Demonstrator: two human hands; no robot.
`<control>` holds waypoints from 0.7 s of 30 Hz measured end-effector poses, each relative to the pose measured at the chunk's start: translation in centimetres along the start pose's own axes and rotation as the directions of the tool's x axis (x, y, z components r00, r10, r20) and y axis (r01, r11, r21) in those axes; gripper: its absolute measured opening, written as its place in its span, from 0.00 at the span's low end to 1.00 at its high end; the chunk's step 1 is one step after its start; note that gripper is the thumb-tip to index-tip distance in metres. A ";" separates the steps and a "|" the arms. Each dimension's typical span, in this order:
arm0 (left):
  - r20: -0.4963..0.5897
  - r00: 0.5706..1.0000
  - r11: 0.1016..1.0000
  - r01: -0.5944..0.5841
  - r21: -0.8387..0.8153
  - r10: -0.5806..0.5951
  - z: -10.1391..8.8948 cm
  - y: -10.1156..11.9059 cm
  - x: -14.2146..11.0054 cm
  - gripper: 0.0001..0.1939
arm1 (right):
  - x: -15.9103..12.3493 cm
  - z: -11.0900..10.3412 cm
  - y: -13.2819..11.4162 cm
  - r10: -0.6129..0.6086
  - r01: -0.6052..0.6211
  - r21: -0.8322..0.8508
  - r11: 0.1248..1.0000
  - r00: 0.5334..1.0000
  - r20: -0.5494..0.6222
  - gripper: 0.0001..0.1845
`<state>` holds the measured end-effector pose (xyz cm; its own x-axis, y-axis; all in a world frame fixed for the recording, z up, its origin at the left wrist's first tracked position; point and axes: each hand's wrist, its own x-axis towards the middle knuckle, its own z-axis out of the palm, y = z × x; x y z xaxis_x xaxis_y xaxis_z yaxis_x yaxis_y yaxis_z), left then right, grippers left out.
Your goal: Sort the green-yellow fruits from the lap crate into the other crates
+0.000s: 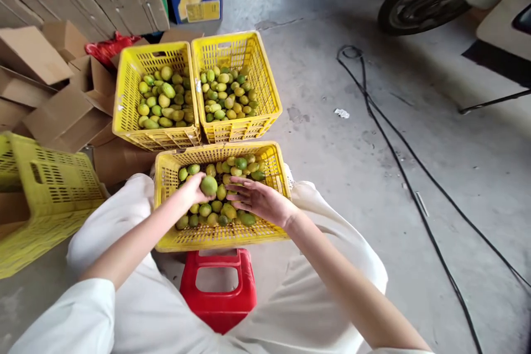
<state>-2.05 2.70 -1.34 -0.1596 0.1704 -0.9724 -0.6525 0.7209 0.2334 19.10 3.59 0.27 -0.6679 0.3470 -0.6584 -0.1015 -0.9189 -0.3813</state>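
Observation:
Between my knees stands a yellow plastic crate (224, 239) with a layer of green and yellow lemons (229, 211) in it. My left hand (193, 188) is closed around a green lemon (208, 185), lifted above the others. To its right, my right hand (259, 199) is held over the same crate with its fingers stretched out and apart, and I see nothing in it. Some lemons beneath both hands are hidden.
Two more yellow crates, the left (155, 138) and the right (240, 128), hold lemons just beyond. Another yellow crate (58, 180) and cardboard boxes (62, 116) lie left. A red stool (219, 301) is below me; a black cable (398, 160) crosses the floor at right.

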 end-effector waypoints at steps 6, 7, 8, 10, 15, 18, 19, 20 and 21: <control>0.225 0.834 0.861 -0.506 -0.052 0.504 5.6 10.2 -7.2 0.14 | -0.5 -0.8 -0.3 -0.050 0.052 -0.075 0.996 0.999 0.019 0.15; 0.244 0.784 0.817 -0.573 -0.067 0.571 5.8 11.1 -8.0 0.14 | -0.6 -0.7 -0.3 -0.045 0.048 -0.101 0.994 0.998 0.040 0.14; 0.266 0.742 0.781 -0.620 -0.078 0.615 5.8 11.6 -8.4 0.12 | -0.6 -0.7 -0.3 -0.043 0.050 -0.126 0.991 0.997 0.061 0.14; 0.330 0.651 0.705 -0.707 -0.065 0.684 5.0 11.6 -7.5 0.08 | -0.8 -0.4 -0.2 -0.047 0.062 -0.171 0.983 0.995 0.089 0.15; 0.362 0.668 0.399 -0.705 0.586 0.650 0.9 7.5 2.0 0.11 | -1.5 0.5 0.3 -0.081 0.111 -0.480 0.870 0.993 0.083 0.14; 0.258 0.776 0.315 -0.502 0.806 0.575 -1.9 4.2 8.8 0.04 | -2.0 0.7 1.1 -0.148 0.138 -0.880 0.455 0.986 0.078 0.16; 0.216 0.791 0.284 -0.438 0.853 0.572 -2.7 3.2 10.7 0.03 | -2.2 0.6 1.5 -0.164 0.110 -0.967 0.231 0.984 0.073 0.16; 0.176 0.801 0.255 -0.378 0.890 0.572 -3.4 2.2 12.4 0.06 | -2.4 0.4 2.0 -0.174 0.058 -0.998 -0.001 0.983 0.057 0.16; 0.149 0.808 0.227 -0.329 0.917 0.569 -4.1 1.4 13.8 0.11 | -2.6 0.1 2.5 -0.172 -0.006 -0.979 -0.202 0.985 0.030 0.14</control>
<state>-8.20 3.34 -14.45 -0.3903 0.6483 -0.6538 0.5834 0.7234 0.3691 20.56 0.40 1.08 -0.6620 0.4943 -0.5633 0.7464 0.3672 -0.5550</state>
